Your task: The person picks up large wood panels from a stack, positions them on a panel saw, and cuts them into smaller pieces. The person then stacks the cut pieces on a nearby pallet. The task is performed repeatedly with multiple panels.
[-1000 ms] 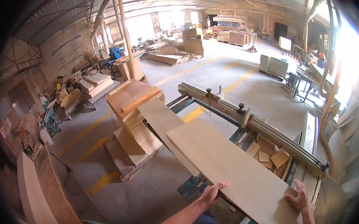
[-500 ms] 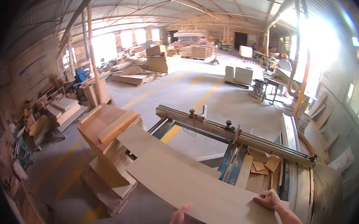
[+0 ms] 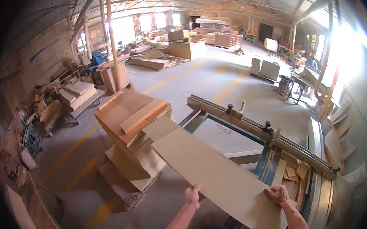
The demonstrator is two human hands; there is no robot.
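A long pale wooden board [image 3: 212, 167] stretches from in front of me toward the far left. My left hand [image 3: 192, 196] is closed on its left edge, with the thumb up and the other fingers partly hidden by the edge. Near the close end, my right hand [image 3: 277, 195] grips the right edge with curled fingers. At the board's far end, another pale panel [image 3: 161, 127] shows beside the stack of boards [image 3: 153, 143]. Right of the board is a sliding table saw, its long metal fence [image 3: 251, 129] running across the frame.
A brown panel with a loose strip [image 3: 143, 116] tops the stack at left. Offcuts [image 3: 291, 172] lie in the saw's frame by my right hand. Black knobs [image 3: 267, 125] stand up from the fence. Farther off are a post [image 3: 112, 43], panel piles [image 3: 186, 50] and a person [image 3: 311, 61].
The view has shifted, so the stack and saw sit farther right. The board's angle to the saw has changed, and its far end now lies closer to the stack. Both hands still hold it.
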